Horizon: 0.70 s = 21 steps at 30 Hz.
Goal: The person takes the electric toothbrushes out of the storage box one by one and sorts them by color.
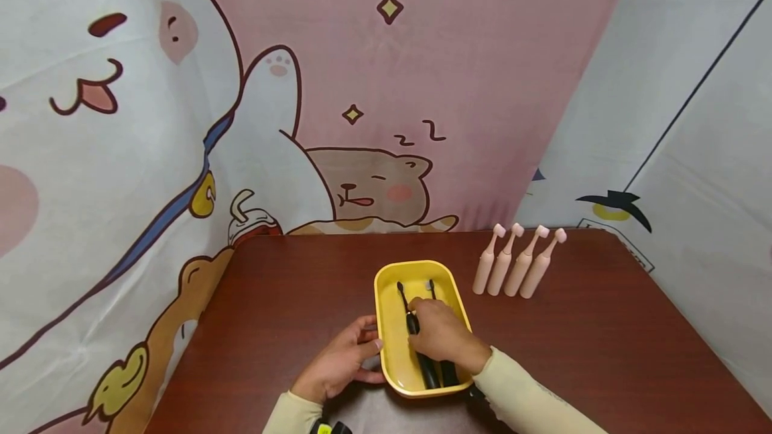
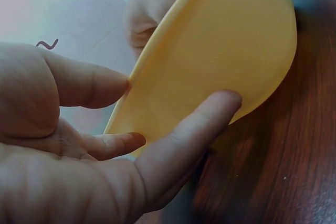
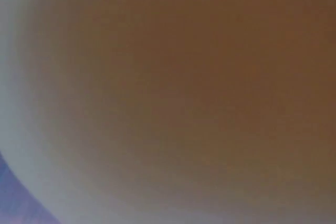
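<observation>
A yellow tray (image 1: pixel 381 286) with rounded corners sits on the table, holding two black electric toothbrushes. My right hand (image 1: pixel 445 332) reaches down into it and grips the left toothbrush (image 1: pixel 427 370), thumb and forefinger at its handle. The other toothbrush (image 1: pixel 449 374) lies alongside, its middle hidden under that hand. Against the tray's left outer side rests my left hand (image 1: pixel 340 360), fingers spread and fairly straight. Up close in the left wrist view, its fingertips touch the tray's rim and outer wall (image 2: pixel 220 40). A blurred yellow-brown surface fills most of the right wrist view.
Several pink electric toothbrushes (image 1: pixel 519 266) stand upright in a row to the right, behind the tray. The dark reddish wooden table (image 1: pixel 289 286) ends at a cartoon-printed cloth (image 1: pixel 470 86) at the back and left.
</observation>
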Each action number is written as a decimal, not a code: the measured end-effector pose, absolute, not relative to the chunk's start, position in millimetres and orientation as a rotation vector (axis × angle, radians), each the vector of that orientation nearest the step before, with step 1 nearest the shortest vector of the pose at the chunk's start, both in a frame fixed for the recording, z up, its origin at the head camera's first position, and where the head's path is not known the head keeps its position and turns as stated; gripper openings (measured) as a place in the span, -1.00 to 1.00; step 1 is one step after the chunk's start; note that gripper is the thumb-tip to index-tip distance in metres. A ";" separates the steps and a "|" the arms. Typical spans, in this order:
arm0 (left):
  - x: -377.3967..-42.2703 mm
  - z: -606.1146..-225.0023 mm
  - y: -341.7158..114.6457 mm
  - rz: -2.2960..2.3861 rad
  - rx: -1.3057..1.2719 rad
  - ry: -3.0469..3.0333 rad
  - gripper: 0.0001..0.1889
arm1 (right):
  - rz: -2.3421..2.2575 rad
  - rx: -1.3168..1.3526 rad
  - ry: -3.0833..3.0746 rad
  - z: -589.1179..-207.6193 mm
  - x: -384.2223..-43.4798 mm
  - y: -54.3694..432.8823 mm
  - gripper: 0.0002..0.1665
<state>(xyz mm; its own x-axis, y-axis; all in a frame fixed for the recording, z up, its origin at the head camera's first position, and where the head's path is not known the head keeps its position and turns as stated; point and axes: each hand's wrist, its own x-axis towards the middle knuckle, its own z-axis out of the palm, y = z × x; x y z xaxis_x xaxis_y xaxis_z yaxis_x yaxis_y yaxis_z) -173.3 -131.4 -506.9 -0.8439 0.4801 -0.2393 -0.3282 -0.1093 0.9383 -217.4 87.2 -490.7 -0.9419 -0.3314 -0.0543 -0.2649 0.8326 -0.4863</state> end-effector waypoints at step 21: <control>-175.2 -508.5 -130.3 1.994 0.151 1.638 -0.40 | -1.531 -0.431 2.878 -452.5 -207.8 115.3 -0.28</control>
<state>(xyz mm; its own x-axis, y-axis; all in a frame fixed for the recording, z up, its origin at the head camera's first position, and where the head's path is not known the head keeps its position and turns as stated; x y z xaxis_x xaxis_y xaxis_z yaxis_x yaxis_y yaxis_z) -175.2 -130.3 -508.5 -0.8425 0.4764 -0.2515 -0.3392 -0.1063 0.9347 -207.8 115.3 -452.5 -0.9551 -0.1597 0.2497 -0.2963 0.5346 -0.7915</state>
